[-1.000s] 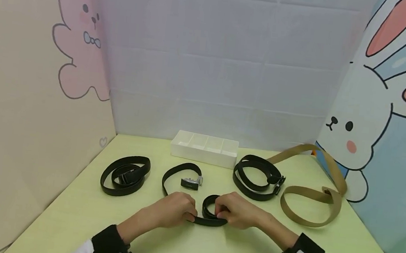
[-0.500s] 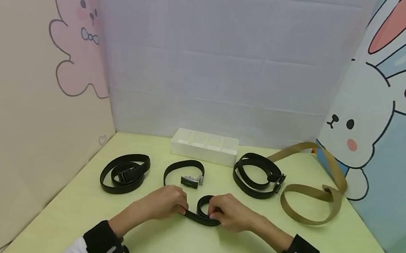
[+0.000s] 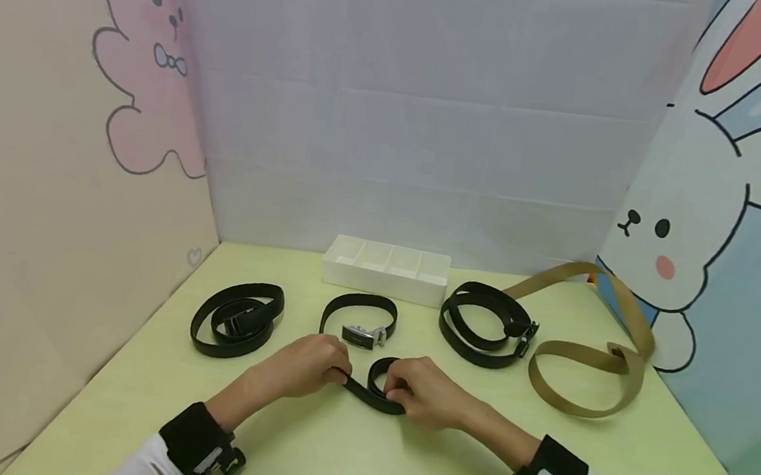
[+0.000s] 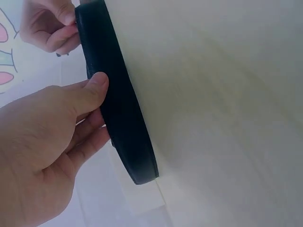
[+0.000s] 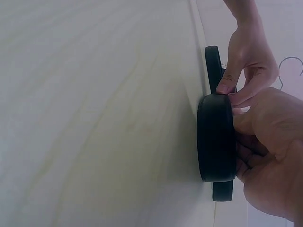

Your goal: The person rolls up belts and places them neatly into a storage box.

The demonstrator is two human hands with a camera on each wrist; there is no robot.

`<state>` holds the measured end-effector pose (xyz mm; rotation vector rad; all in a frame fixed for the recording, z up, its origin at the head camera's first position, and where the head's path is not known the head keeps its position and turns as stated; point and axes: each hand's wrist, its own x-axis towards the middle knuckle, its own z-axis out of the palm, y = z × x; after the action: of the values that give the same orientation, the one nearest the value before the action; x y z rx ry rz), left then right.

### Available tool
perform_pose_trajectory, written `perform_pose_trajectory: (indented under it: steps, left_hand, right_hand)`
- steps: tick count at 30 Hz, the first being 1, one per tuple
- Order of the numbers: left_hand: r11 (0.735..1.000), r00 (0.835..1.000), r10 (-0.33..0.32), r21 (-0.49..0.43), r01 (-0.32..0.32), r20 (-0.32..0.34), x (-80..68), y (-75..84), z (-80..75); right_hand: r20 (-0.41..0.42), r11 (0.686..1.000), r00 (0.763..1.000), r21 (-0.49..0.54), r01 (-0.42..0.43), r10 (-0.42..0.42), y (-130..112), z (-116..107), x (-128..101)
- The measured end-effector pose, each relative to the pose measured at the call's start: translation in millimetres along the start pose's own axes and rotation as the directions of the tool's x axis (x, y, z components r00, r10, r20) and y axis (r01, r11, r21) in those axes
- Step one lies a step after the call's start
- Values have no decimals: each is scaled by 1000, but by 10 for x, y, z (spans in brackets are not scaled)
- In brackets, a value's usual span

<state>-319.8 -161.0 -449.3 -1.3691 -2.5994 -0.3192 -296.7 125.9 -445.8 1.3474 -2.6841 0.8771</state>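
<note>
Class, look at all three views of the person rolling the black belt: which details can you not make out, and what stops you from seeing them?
- Head view: the rolled part of the black belt is half covered by the right hand.
- Head view: the white divided box is too far away to show its compartments' contents.
- Left wrist view: the left hand hides the strap's inner face.
- Right wrist view: the coil's centre is hidden, seen edge-on.

Both forearms enter from the lower edge of the head view and converge at centre frame. Left hand: fingers curled, thumb pressed forward in a pinch. Right hand: fingers curled in a grip (wrist cameras confirm). Dark cuffs on both wrists.
</note>
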Motion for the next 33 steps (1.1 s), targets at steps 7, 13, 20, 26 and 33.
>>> perform_pose_trajectory:
  steps: [7, 13, 20, 26, 33]
  left_hand:
    - [998, 999, -20, -54, 18, -32, 17, 178, 30]
    - [998, 994, 57, 1, -57, -98, 157, 344, 150]
    - [994, 988, 108, 31, -105, -113, 251, 404, 213]
    - [990, 988, 118, 86, -109, -104, 293, 411, 235]
    - [967, 978, 194, 180, -178, -74, 275, 397, 246]
  right_hand:
    - [0, 1000, 1000, 6, 6, -6, 14, -3, 0]
    - [-6, 1000, 1000, 9, 19, -19, 33, -12, -20]
    - [-43, 997, 997, 25, 69, -68, 68, -19, -78]
    - [26, 992, 993, 49, 116, -117, 169, -143, -56]
    - [-80, 998, 996, -51, 40, -44, 342, -345, 225]
